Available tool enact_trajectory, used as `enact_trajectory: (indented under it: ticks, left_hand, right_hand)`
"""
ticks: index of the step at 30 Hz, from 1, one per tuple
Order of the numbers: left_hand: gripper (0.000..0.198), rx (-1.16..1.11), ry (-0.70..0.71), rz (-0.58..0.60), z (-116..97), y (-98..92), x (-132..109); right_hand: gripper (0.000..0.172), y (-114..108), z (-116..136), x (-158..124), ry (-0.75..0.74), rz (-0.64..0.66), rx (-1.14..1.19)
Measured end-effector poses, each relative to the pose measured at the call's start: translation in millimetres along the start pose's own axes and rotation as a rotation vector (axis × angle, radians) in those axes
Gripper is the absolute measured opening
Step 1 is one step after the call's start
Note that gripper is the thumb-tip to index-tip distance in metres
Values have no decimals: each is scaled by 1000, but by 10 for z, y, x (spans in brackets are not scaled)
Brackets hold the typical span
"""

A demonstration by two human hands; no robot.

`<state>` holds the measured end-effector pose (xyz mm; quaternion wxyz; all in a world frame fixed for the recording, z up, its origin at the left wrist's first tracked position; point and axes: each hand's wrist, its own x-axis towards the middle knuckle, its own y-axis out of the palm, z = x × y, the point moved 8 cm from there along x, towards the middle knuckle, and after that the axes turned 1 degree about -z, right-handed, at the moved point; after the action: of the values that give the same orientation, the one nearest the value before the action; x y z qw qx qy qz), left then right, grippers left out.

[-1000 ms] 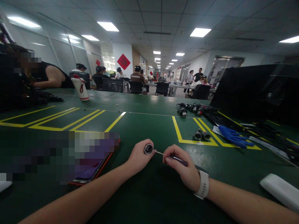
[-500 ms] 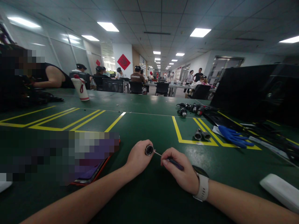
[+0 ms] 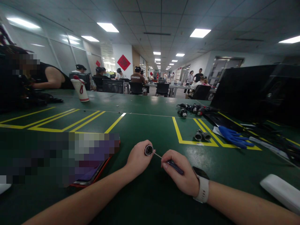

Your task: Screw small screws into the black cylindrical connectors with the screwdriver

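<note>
In the head view my left hand (image 3: 138, 158) is closed around a round metal connector (image 3: 148, 150), whose dark open end faces me. My right hand (image 3: 179, 170) grips the dark handle of a screwdriver (image 3: 175, 167). Its thin shaft slants up to the left, and the tip meets the right side of the connector by my left fingers; the exact contact point is too small to make out. Two similar metal connectors (image 3: 202, 135) lie beyond my right hand, inside the yellow tape marks.
A blue glove (image 3: 233, 137) and a dark monitor (image 3: 248, 84) are at the right, near several cabled connectors (image 3: 184, 112). At left lies a tablet-like device in a red case (image 3: 99, 172). A white cup (image 3: 80, 90) stands farther back, beside a person (image 3: 52, 76). A white object (image 3: 280, 190) sits at lower right.
Almost nothing differs. The connector in my left hand has shifted very slightly left, and the screwdriver stays against its side.
</note>
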<state>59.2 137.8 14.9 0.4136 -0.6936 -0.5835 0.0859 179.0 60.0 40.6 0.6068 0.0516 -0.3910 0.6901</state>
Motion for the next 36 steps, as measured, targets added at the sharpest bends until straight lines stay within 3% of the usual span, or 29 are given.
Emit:
enact_trajectory:
  ticks: [6, 36]
  left_hand:
    - [8, 19, 42, -6, -55, -24, -17]
    - [12, -79, -15, 39, 25, 46, 13]
  right_hand:
    - [9, 1, 4, -1, 8, -3, -21]
    - [9, 18, 17, -8, -15, 15, -45]
